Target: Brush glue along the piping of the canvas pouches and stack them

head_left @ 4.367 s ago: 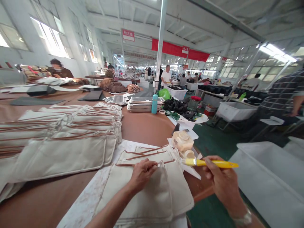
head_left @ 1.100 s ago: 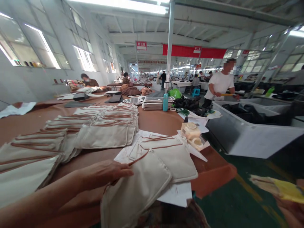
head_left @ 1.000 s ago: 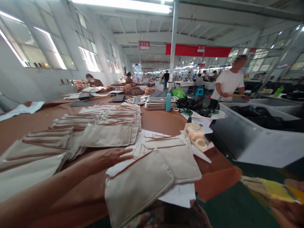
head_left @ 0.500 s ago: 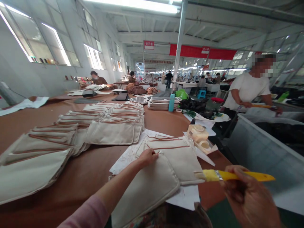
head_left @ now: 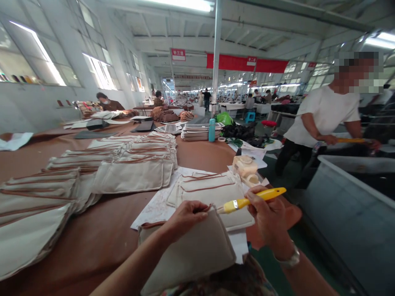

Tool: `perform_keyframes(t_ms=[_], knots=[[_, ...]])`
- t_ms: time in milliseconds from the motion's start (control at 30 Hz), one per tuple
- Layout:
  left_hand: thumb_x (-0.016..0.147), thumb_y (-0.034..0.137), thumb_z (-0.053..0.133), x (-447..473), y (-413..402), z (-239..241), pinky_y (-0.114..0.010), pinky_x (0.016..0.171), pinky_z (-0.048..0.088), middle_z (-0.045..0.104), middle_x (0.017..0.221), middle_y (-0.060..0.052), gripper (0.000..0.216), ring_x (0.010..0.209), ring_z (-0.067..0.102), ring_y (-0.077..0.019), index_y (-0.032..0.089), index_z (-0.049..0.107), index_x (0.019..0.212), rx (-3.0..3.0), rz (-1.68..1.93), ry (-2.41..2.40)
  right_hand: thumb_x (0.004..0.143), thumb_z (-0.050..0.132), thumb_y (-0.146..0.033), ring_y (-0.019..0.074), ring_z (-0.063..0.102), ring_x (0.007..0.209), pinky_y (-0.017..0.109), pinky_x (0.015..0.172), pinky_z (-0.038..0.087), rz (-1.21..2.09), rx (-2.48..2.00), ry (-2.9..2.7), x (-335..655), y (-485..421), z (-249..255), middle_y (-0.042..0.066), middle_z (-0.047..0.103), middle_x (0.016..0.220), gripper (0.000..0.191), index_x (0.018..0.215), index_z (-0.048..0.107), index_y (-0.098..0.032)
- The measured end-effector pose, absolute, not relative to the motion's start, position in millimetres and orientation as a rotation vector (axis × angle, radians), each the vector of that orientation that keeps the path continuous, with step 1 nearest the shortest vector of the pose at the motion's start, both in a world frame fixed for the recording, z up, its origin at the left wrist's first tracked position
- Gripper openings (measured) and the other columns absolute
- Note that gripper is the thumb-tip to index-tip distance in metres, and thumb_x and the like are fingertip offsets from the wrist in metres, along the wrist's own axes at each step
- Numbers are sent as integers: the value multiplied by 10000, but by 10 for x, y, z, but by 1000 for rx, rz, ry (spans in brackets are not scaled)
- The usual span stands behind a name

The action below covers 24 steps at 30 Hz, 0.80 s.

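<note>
My left hand (head_left: 191, 216) pinches the top edge of a cream fabric panel (head_left: 191, 246) with piped edges and a brown strip along its top. The panel leans up toward me at the table's near side. In my right hand (head_left: 269, 213) is a yellow-handled paintbrush (head_left: 249, 200), its bristles pointing left and at the panel's upper right corner, by my left fingertips. Whether the bristles touch it I cannot tell. Behind lie more cream panels (head_left: 212, 187) with brown strips, on white paper (head_left: 151, 205). A stained, cut-open plastic container (head_left: 245, 166) stands just beyond my right hand.
Stacks of cream panels (head_left: 129, 174) cover the left of the brown table (head_left: 101, 230). A turquoise bottle (head_left: 211, 130) stands by a pile of flat pieces (head_left: 197, 132) farther back. At right is a large grey bin (head_left: 342, 205), with a person in a white shirt (head_left: 324, 111) behind it.
My right hand has brought the paintbrush left and up to the panel's corner. My left hand has lifted the panel's top edge, so it stands steeper. The view has shifted right.
</note>
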<state>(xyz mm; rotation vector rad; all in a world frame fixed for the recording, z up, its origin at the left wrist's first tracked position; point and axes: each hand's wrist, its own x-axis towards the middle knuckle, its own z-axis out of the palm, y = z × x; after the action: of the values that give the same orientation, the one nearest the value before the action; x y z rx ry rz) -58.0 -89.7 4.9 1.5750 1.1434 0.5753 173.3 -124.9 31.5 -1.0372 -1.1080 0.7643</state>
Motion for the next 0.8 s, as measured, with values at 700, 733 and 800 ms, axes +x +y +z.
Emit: perform_keyframes(t_ms=[700,733,800], knots=[[853,220,660,-447,-1382,139,-217,652,410,636,796,-20,75,723,575,-131,162,703,876,2038,915,1012,888,589,-362,119,440,504,238,467,342,557,-1087,-1223,1941,-1417,370,-40,484,580,192,798,596,-193],[863,199,652,-432,-1413,133,-214,653,415,636,796,-24,57,721,581,-128,164,696,870,2151,988,964,891,586,-361,114,429,494,231,455,331,595,-1058,-1186,1949,-1429,402,-47,472,570,185,812,593,-195],[890,187,632,-404,-1468,127,-215,646,417,634,788,-32,51,715,580,-127,162,675,875,2360,1090,849,887,594,-350,101,411,488,219,446,312,674,-1033,-1166,1936,-1472,461,-54,468,562,175,807,589,-195]])
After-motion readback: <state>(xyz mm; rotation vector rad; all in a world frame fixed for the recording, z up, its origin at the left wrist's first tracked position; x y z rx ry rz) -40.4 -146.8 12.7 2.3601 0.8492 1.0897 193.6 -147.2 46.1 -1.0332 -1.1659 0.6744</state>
